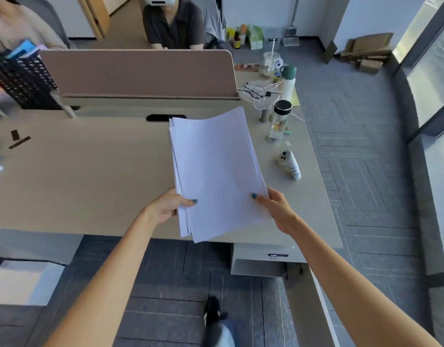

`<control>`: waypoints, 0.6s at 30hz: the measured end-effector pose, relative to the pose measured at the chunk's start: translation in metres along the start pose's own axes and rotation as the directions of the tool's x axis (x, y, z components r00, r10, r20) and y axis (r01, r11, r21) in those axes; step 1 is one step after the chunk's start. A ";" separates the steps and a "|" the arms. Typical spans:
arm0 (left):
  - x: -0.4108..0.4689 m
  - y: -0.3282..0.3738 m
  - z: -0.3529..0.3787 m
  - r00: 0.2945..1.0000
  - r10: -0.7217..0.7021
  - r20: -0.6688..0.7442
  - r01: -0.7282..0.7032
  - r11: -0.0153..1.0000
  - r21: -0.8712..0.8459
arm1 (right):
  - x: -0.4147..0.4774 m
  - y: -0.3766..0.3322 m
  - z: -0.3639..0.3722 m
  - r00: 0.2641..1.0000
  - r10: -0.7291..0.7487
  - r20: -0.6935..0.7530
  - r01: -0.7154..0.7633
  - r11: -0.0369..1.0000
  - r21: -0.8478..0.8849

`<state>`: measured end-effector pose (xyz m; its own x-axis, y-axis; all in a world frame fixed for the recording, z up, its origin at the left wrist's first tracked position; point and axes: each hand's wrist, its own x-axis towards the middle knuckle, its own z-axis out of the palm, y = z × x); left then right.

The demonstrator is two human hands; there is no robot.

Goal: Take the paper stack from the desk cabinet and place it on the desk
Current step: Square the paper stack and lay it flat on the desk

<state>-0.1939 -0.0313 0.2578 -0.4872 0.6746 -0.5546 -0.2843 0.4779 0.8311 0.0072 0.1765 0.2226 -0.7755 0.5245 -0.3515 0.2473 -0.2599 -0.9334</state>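
A stack of white paper point(216, 169) is held over the right half of the beige desk point(86, 176), its near end reaching past the desk's front edge. My left hand point(167, 205) grips the stack's near left corner with the thumb on top. My right hand point(276, 207) grips the near right corner the same way. The sheets fan slightly at the left edge and the far end curls up a little. Below the desk's front right corner hangs the grey desk cabinet point(263, 261), with a drawer that looks pulled out.
On the desk's right side stand a clear bottle with a black cap point(279, 120), a white and green flask point(288, 82), a white controller point(289, 164) and loose cables. A partition screen point(138, 73) runs along the back, a person seated behind it. A black mesh basket point(20, 76) is at far left.
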 end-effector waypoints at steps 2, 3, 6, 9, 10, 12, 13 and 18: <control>0.020 0.007 -0.012 1.000 0.014 -0.015 -0.014 1.000 0.006 | 0.024 -0.004 0.008 1.000 0.007 -0.028 -0.007 1.000 -0.024; 0.032 0.009 -0.020 0.998 0.021 -0.053 -0.020 1.000 0.004 | 0.036 -0.006 0.013 0.999 0.006 -0.042 -0.008 0.999 -0.032; 0.067 0.017 -0.043 0.989 0.040 -0.142 -0.044 0.999 -0.020 | 0.077 -0.015 0.030 0.995 0.026 -0.096 -0.033 0.997 -0.072; 0.092 0.027 -0.061 0.973 0.075 -0.216 -0.081 0.996 -0.021 | 0.112 -0.025 0.048 0.987 0.046 -0.152 -0.067 0.988 -0.138; 0.099 0.031 -0.065 0.965 0.091 -0.247 -0.100 0.995 -0.022 | 0.122 -0.028 0.053 0.985 0.059 -0.163 -0.082 0.987 -0.140; 0.112 0.037 -0.074 0.950 0.116 -0.291 -0.130 0.991 -0.030 | 0.140 -0.032 0.061 0.980 0.074 -0.182 -0.096 0.989 -0.112; 0.118 0.039 -0.077 0.945 0.121 -0.303 -0.137 0.990 -0.034 | 0.147 -0.035 0.065 0.978 0.080 -0.193 -0.100 0.991 -0.094; 0.142 0.039 -0.086 0.949 0.171 -0.266 -0.176 0.984 0.004 | 0.177 -0.035 0.074 0.970 0.033 -0.242 -0.028 0.999 0.026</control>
<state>-0.3453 0.0347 0.2145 -0.7303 0.5720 -0.3734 -0.1911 0.3538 0.9156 -0.1818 0.2180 0.1987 -0.6034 0.6961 -0.3892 0.2537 -0.2951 -0.9212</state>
